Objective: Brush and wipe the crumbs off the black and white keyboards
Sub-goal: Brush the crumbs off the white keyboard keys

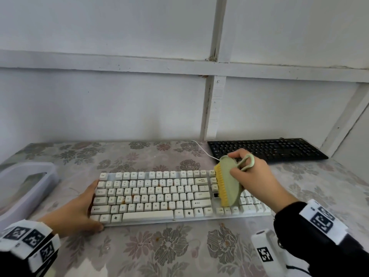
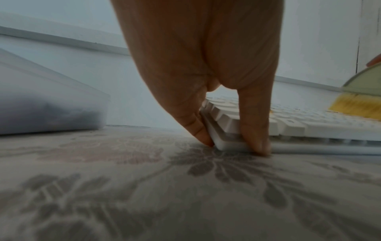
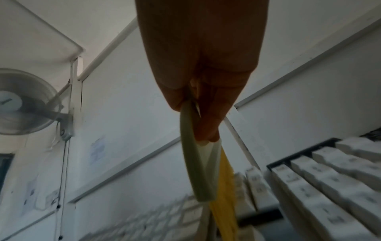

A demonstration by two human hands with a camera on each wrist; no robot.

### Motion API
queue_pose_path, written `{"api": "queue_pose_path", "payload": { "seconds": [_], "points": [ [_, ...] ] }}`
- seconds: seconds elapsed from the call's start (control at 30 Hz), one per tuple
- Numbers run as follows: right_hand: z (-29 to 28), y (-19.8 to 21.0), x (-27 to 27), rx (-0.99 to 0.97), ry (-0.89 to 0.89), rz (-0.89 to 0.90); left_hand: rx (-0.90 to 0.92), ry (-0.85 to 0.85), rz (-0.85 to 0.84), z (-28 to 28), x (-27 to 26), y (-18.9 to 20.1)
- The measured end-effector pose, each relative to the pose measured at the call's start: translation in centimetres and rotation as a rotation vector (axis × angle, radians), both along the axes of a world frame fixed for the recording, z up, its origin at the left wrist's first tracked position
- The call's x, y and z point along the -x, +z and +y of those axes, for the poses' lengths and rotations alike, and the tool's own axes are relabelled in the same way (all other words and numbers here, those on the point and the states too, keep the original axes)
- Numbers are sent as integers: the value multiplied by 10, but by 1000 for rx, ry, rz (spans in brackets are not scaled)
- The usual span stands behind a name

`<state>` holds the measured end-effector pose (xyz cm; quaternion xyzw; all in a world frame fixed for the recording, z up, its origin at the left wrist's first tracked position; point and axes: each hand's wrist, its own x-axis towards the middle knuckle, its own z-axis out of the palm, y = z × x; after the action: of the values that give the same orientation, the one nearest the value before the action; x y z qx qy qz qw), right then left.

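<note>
The white keyboard [image 1: 155, 196] lies across the middle of the flowered table, with orange-brown specks on some keys [image 1: 122, 200]. My left hand [image 1: 87, 208] holds its left front corner, fingers along the left side and thumb [image 2: 255, 130] on the front edge. My right hand [image 1: 251, 176] grips a green brush [image 1: 229, 186] by its loop handle. The yellow bristles [image 1: 220, 184] stand on the keys between the main block and the number pad. The black keyboard [image 1: 265, 149] lies at the back right, untouched. In the right wrist view, the brush [image 3: 198, 171] hangs below my fingers over the white keys [image 3: 329, 187].
A translucent plastic box [image 1: 26, 188] stands at the left edge of the table, close to my left hand. The white keyboard's cable [image 1: 201, 148] runs back toward the wall. The wall rises just behind both keyboards. A wall fan [image 3: 20, 101] shows in the right wrist view.
</note>
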<state>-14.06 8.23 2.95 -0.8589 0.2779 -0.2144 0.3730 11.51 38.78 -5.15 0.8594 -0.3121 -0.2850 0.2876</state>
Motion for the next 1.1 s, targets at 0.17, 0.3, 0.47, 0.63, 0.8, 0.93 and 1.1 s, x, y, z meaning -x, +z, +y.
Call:
{"api": "queue_pose_path", "payload": {
  "seconds": [0.17,0.3,0.47,0.63,0.8,0.93,1.1],
  "points": [
    [2,0,12,-114,61,83,3,-5,2,0,-2,-1],
    [-5,13,7,-72,-37,-66,9,-2,-3,2,-2,-1],
    [3,-2,8,-39,-3,-12,31,-3,5,-1,-1,-1],
    [5,2,16,-55,65,79,-3,6,-5,-2,4,4],
    [3,5,10,9,-11,-71,17,6,-25,-2,5,5],
    [6,-7,18,-83,63,46,9,4,-20,-1,3,2],
    [5,8,11,-8,15,-66,35,6,1,1,1,1]
  ]
}}
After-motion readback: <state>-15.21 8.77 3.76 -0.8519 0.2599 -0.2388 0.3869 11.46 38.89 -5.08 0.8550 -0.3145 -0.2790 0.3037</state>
